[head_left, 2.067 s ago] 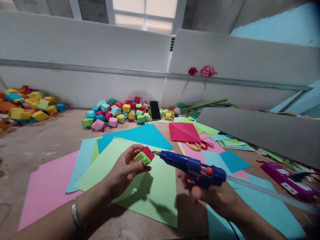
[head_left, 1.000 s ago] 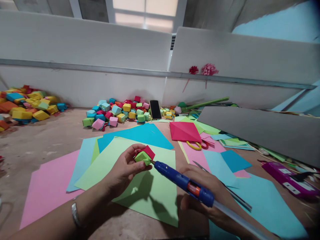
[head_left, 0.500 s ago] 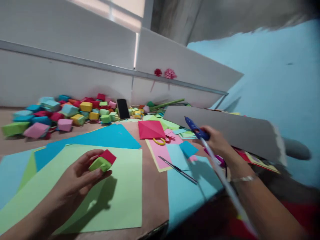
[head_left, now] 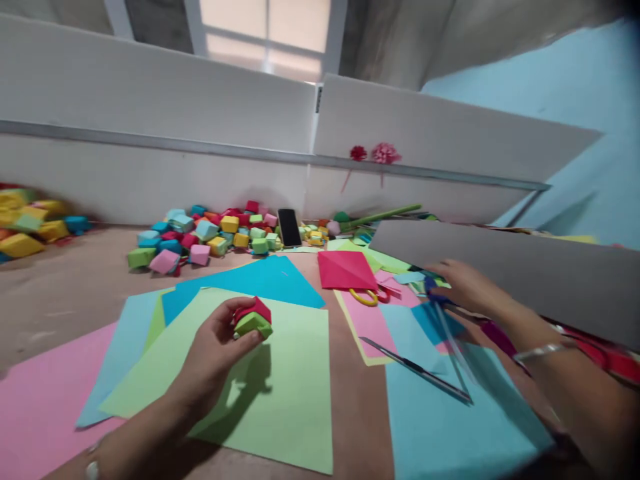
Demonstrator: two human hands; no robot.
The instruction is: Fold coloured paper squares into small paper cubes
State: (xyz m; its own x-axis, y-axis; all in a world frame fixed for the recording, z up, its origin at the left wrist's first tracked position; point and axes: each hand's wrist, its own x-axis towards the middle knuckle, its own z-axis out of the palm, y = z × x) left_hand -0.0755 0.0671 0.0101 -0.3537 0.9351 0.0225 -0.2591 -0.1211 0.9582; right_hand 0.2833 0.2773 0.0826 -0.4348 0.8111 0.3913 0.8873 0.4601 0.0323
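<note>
My left hand (head_left: 215, 350) pinches a red and green paper box (head_left: 253, 320) between thumb and fingers, above the pale green sheet (head_left: 300, 393). My right hand (head_left: 465, 287) is out to the right, just beside the blue glue gun (head_left: 433, 291); it's blurred, and I can't tell whether my fingers grip it. A cutter (head_left: 415, 367) lies across the pink and light blue papers (head_left: 440, 433) between my hands.

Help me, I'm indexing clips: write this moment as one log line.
left hand: holding red-green paper cube; right hand: at blue glue gun, grip unclear; phone: beside cube pile
</note>
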